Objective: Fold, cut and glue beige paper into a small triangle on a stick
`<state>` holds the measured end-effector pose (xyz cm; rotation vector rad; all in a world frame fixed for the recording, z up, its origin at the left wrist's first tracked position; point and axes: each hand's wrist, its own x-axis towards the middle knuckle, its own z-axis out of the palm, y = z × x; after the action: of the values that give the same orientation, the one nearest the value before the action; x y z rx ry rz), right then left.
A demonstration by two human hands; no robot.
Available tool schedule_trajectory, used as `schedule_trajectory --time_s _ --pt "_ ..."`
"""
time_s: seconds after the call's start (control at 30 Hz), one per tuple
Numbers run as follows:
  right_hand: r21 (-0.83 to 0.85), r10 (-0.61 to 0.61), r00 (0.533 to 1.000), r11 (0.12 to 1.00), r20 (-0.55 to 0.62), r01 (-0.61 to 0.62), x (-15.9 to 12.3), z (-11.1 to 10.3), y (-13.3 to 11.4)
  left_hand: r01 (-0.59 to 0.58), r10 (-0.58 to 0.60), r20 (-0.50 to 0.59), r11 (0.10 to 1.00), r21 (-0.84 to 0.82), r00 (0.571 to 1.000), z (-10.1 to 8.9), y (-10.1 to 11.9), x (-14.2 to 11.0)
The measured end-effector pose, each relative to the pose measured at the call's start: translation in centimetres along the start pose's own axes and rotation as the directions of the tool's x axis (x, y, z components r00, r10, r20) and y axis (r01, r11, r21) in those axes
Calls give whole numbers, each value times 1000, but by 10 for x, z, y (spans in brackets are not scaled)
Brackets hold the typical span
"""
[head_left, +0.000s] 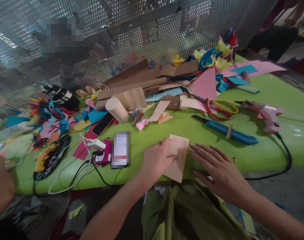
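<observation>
A folded-looking piece of light brown paper (180,151) lies at the table's front edge. My left hand (157,160) grips its left side, with fingers curled and the thumb lying across the paper. Flat and with fingers stretched, my right hand (217,170) is just beside the paper's right edge and holds nothing. Beyond the right hand lies a blue utility knife (230,131) with its blade out. Scissors (220,110) with red and yellow handles rest behind the knife. A pink glue gun (269,116) lies to the right, its black cord hanging over the edge.
A phone (120,150) and a magenta power adapter (105,153) with cables are left of my hands. Brown paper strips (139,83), a paper tube (116,110) and colourful scraps (54,120) cover the back of the green table (141,133). Another person's arm (1,186) is at far left.
</observation>
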<state>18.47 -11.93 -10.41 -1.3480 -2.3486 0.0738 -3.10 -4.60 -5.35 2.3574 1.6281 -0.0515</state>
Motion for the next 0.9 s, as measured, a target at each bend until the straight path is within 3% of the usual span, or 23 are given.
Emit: schedule_trajectory --time_s 0.13,0.23,0.37,0.47,0.63,0.77,0.9 --pt "120 -105 994 988 41 99 0 4 -6 6 -5 15 1000 -27 1000 -1 0 -8" --pt "116 -119 992 987 48 113 -2 6 -7 15 -15 8 997 -82 1000 -7 -3 -13" --pt "107 -103 995 989 16 101 -4 5 -7 -43 22 -88 970 -239 996 -8 -16 -24" --pt "142 -103 992 983 -79 114 -7 5 -8 -108 48 -181 935 -338 982 0 -27 -37" --pt "260 64 974 965 -217 -6 -9 5 -9 -216 57 -332 859 -464 942 16 -29 -58" --pt "373 231 956 915 -181 -151 -6 6 -12 -356 150 -407 792 -496 901 23 -19 -62" --pt "389 292 942 897 -163 -211 0 4 -16 -342 97 -452 795 -501 887 28 -10 -57"
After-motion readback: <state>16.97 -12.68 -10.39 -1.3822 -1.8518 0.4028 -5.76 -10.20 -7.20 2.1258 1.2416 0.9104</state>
